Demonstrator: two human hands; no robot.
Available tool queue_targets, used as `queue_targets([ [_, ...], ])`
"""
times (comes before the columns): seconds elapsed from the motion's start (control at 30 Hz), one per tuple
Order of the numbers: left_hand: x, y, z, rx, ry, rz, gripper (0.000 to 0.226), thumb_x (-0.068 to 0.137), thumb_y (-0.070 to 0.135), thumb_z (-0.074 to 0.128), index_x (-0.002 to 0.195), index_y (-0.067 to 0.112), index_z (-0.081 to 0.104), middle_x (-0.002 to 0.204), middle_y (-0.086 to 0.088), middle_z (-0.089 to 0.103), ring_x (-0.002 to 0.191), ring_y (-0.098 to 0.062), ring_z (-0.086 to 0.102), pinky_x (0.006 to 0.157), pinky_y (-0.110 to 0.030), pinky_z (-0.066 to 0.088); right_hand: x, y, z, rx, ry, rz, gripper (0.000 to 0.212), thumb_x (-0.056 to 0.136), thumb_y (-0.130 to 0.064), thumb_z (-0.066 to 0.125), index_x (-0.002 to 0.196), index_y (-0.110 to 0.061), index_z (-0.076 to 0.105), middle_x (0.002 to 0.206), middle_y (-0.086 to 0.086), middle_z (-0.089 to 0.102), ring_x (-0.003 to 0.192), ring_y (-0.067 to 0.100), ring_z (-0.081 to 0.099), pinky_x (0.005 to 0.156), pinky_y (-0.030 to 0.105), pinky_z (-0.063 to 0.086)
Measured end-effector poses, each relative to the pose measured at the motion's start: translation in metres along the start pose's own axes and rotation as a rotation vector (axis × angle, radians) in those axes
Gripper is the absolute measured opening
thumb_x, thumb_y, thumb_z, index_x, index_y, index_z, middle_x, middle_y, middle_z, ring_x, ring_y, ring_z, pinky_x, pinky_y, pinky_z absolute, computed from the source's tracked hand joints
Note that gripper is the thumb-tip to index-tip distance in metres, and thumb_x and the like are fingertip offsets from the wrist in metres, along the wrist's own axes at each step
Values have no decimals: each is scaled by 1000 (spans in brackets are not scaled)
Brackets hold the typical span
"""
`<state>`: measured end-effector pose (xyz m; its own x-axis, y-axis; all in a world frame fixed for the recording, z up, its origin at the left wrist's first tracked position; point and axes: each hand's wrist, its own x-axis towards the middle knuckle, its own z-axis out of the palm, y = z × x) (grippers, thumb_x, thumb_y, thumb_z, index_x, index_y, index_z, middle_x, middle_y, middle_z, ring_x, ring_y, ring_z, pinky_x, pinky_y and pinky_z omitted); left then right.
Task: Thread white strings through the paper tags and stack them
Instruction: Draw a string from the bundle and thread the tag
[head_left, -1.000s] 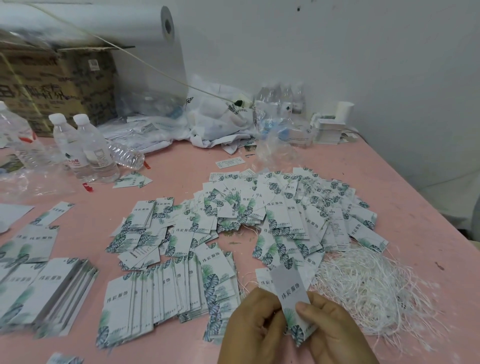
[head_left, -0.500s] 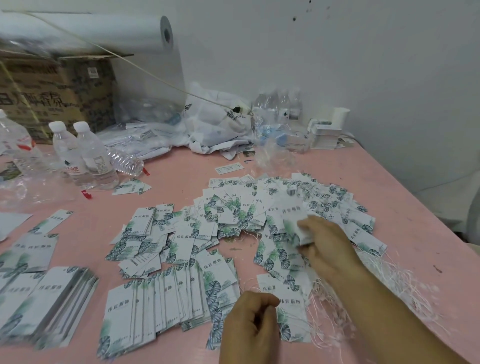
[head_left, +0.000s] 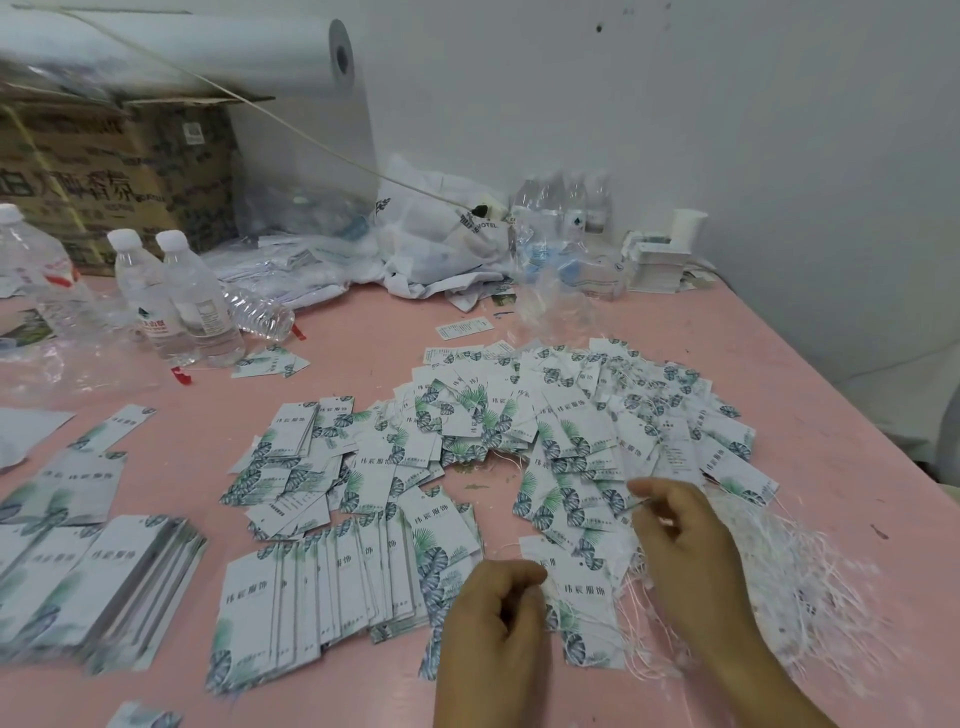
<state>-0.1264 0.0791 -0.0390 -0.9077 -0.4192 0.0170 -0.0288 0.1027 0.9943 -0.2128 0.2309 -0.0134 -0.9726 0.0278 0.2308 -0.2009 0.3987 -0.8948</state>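
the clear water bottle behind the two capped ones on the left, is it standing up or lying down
Lying down. The clear bottle rests on its side on the pink table, behind the two upright capped bottles.

- Many paper tags are spread on the pink table.
- White strings are piled beside the right hand.
- The left hand is curled.

Head camera looks down, close over table.
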Motion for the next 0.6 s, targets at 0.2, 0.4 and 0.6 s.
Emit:
queue_targets([
  [0.2, 2, 6, -7, -67, 201, 33, 27, 92, -1, 61, 91, 24, 70, 79, -3, 68, 67, -13, 61, 62, -17, 48, -53, 22, -8, -229, -119, -11, 25, 85, -12, 70, 84, -37, 65, 85, -20, 60, 71, -1, 58, 60, 18, 44],
  [0.4, 5, 17, -29, 234, 377, 200, 31, 89, 10, 67, 92, 39, 59, 89, 18, 61, 87, -2, 57, 72, -14, 43, -56, 20, 6, -483, -257, -186, 10, 89, -30, 67, 98, -33, 65, 86, -19, 54, 82, -8, 50, 66, 7, 38],
  [0.6, 36, 10, -82, 193, 530, 10, 23, 88, 13, 69, 109, 21, 63, 109, 4, 62, 103, -17, 56, 86, -36, 42, -55, 16, 9, -466, -231, -249, 14, 83, -21, 74, 95, -26, 70, 85, -20, 55, 79, -2, 52, 66, 9, 37],
])
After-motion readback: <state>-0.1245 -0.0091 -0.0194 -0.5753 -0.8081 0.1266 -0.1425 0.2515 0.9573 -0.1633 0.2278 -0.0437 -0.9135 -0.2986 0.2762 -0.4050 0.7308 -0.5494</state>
